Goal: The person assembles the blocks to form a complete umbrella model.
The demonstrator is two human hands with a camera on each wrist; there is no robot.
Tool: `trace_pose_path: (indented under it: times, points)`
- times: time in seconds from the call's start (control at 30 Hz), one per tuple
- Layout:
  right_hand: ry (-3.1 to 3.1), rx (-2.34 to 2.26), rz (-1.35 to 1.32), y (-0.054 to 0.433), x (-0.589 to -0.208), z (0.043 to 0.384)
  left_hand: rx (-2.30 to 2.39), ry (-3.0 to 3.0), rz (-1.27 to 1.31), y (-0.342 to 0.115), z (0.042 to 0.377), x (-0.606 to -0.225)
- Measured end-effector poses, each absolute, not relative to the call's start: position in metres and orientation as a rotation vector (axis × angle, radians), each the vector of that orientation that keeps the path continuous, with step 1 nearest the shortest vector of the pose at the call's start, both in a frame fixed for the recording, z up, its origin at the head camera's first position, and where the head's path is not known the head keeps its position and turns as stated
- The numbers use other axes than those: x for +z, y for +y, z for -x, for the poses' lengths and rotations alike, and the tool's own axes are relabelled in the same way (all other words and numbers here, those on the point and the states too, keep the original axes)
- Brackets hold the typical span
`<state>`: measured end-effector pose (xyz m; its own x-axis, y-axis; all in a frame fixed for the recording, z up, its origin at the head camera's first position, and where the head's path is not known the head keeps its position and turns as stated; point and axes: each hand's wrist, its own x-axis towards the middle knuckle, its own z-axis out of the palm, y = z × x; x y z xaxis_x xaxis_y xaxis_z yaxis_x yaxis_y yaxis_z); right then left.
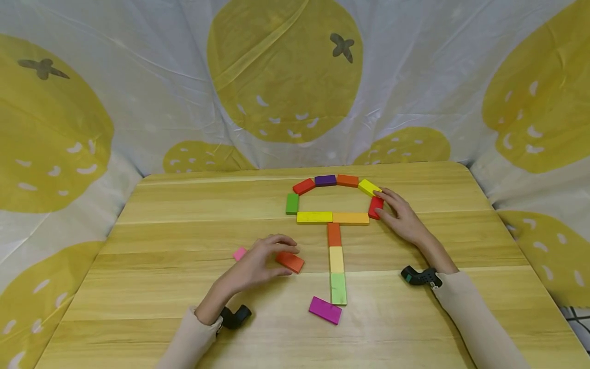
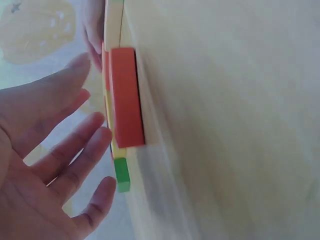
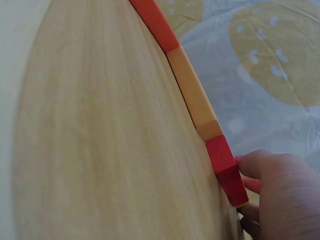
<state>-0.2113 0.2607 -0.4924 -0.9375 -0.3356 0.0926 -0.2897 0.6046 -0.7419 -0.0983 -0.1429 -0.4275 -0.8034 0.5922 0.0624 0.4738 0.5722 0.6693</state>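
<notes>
Flat coloured wooden blocks form a half-round arch above a straight bar, with a stem below it. My right hand (image 1: 402, 218) is at the arch's right end. Its thumb touches the side of a red block (image 1: 375, 205), while a fingertip meets the corner beside the yellow block (image 1: 369, 187). In the right wrist view, that red block (image 3: 225, 162) stands against the light-orange block (image 3: 195, 92). My left hand (image 1: 258, 260) hovers left of the stem, fingers spread around an orange-red block (image 1: 290, 262). The left wrist view shows this block (image 2: 126, 97) beyond the fingertips, apparently ungripped.
A pink block (image 1: 239, 253) is partly hidden behind the left hand. Near the stem's bottom green block (image 1: 338, 288) lies a tilted magenta block (image 1: 325, 310). The wooden table (image 1: 184, 215) ends at a hanging cloth (image 1: 401, 77) with yellow fruit prints.
</notes>
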Motion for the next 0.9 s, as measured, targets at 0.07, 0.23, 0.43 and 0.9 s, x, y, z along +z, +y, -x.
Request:
trace_pose_path:
  times: [0.07,0.23,0.43,0.9]
  points:
    - [2.765,-1.262,0.543,0.2606,-0.4925,0.2113,1.048,2.621,-0.899,-0.1456,0.0997,-0.4281]
    - [2.764,-1.267,0.545,0.2603,-0.493,0.2114,1.029,2.615,-0.886,-0.1488,0.1009,-0.4302]
    - [2.761,-1.273,0.546,0.2603,-0.4922,0.211,1.008,2.617,-0.863,-0.149,0.1014,-0.4332]
    - [2.771,-1.273,0.539,0.2594,-0.4914,0.21,0.995,2.542,-0.904,-0.1484,0.1012,-0.4339]
